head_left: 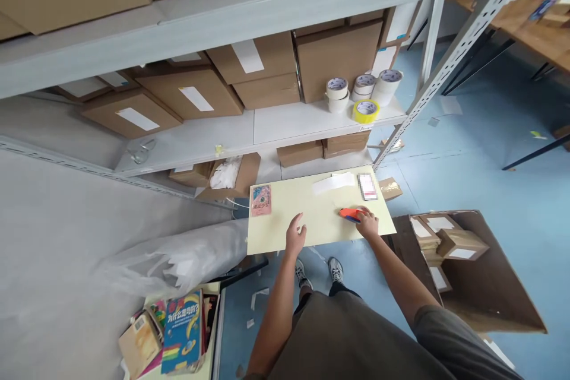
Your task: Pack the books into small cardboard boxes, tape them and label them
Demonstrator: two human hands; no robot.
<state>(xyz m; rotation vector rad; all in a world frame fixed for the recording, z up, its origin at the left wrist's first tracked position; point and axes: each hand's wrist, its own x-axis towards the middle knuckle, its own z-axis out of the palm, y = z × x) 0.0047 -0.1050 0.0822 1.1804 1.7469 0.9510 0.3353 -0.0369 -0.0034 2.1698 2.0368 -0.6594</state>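
Observation:
A pale yellow tabletop [320,214] lies in front of me. Over its right part, my right hand [369,224] is closed round a red and blue tool [351,214], perhaps a tape dispenser. My left hand [295,235] is at the front edge, its fingers apart and nothing in them. At the table's left end lies a small pink and blue book [260,199]. White paper sheets [333,182] rest along the back edge, beside a blurred white and pink item [367,186] at the back right.
Behind the table, a metal shelf [294,124] holds cardboard boxes [341,56], white tape rolls [337,95] and a yellow roll [366,110]. A large open carton [503,285] with small boxes stands right. Books [182,332] and a plastic-wrapped bundle [178,258] are at left.

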